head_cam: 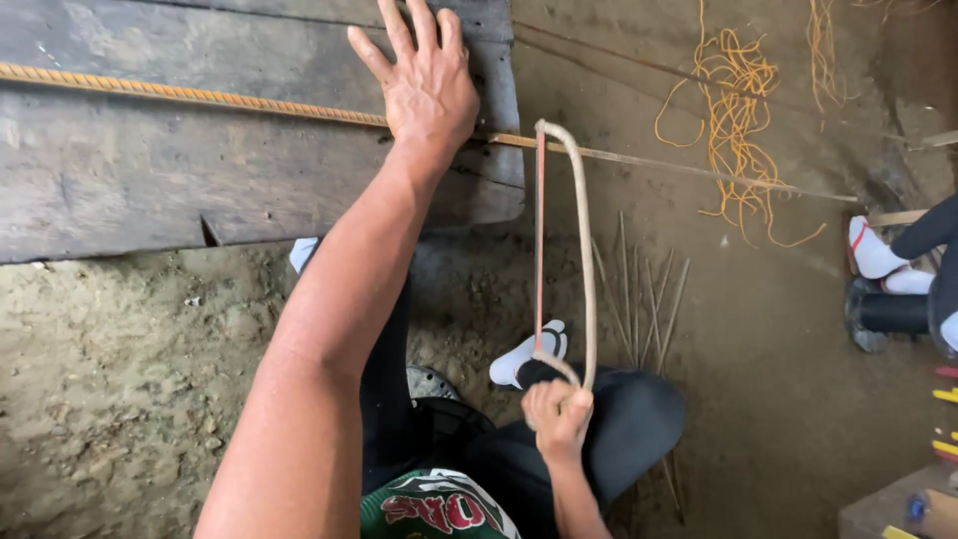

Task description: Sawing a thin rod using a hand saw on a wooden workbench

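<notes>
the left hand (427, 85) lies flat with fingers spread, palm down on a long ribbed rusty steel rod (200, 97), pinning it against the weathered grey wooden counter (120, 180); it presses on the rod rather than closing around it. the rod runs from the left edge of the view across the planks, passes under the palm and juts out past the counter's right end over the dirt floor (120, 379).

the right hand (558, 414) is clenched around the lower end of a hacksaw with a pale bent-bar frame and thin reddish blade (584, 250). the saw stands nearly upright in the view, its far end meeting the rod just beyond the counter's edge, close to the right of the left hand. the blade touches the rod there, just beside the wrist.

below, the person's dark trousers and a white sock (524, 354) show, one knee raised under the saw hand. a bundle of thin straight rods (639, 299) lies on the floor beside the saw. further off, a tangle of orange cord (733, 110) is strewn on the ground, and at the right edge another person's white-socked feet (878, 260) stand well apart from the work.
</notes>
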